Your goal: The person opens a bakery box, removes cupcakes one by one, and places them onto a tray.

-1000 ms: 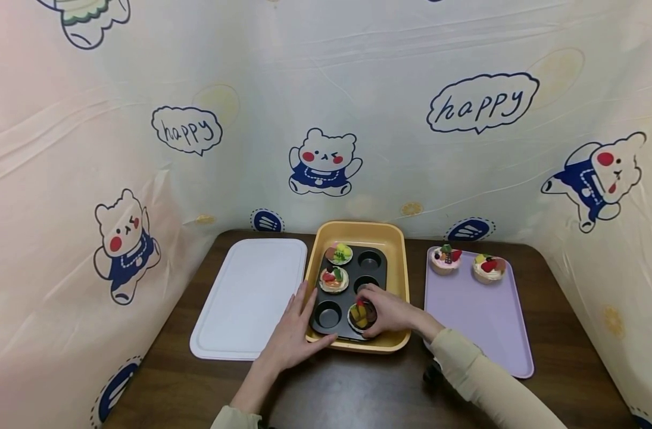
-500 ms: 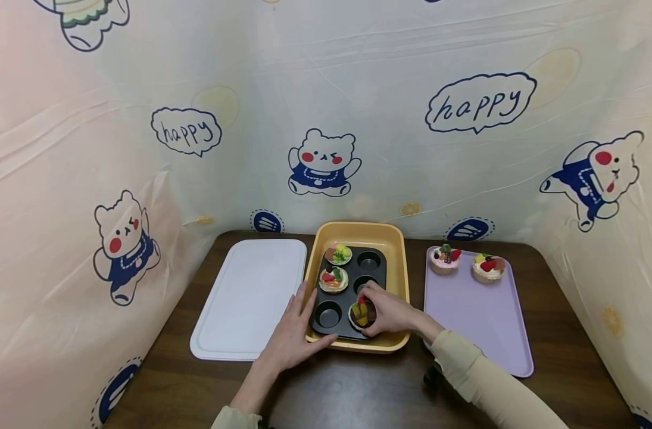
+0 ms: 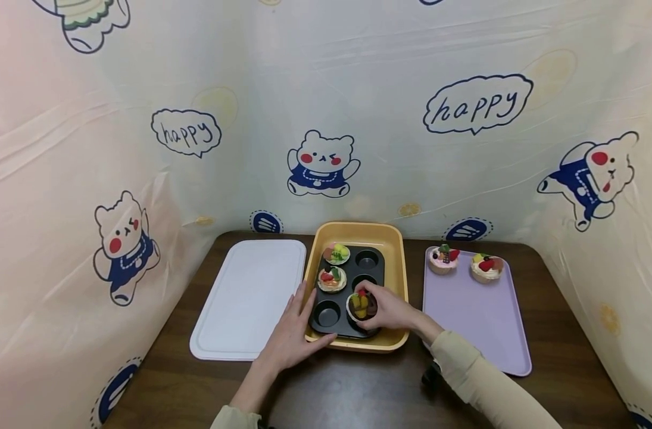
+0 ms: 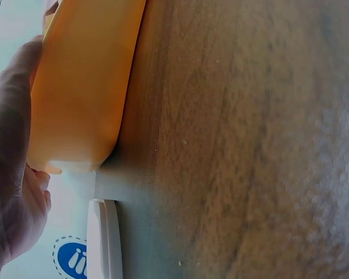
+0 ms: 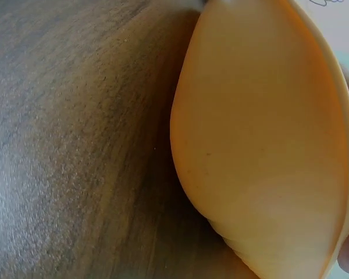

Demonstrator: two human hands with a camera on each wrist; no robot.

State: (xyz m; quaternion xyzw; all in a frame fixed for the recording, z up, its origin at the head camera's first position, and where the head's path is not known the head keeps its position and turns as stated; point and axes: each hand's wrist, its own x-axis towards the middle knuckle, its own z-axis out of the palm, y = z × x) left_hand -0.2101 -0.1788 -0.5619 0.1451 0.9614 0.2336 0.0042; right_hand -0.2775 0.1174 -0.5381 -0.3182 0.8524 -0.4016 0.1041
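Observation:
My right hand (image 3: 389,307) pinches the sides of a toy fruit tart (image 3: 359,304) with yellow, red and brown topping. The tart is tilted a little over the front right cup of a black muffin tin (image 3: 343,297). That tin sits inside a yellow tray (image 3: 396,256). Straight fingers of my left hand (image 3: 289,338) lie along the tray's front left corner, thumb across the front rim. In the left wrist view this hand (image 4: 11,139) spans the tray's corner. Two more tarts sit in the left column, a fruit tart (image 3: 332,280) and a greener one (image 3: 337,254).
A white cutting board (image 3: 247,298) lies left of the yellow tray. To the right, a lilac tray (image 3: 473,322) carries a pink-cream tart (image 3: 443,260) and a white-cream tart (image 3: 486,269) at its back end. A printed curtain (image 3: 240,173) hangs behind the brown table (image 3: 358,393).
My right hand has raised the tart slightly and tipped it, so more of the dark cup shows below it. My left hand stays at the tray's corner.

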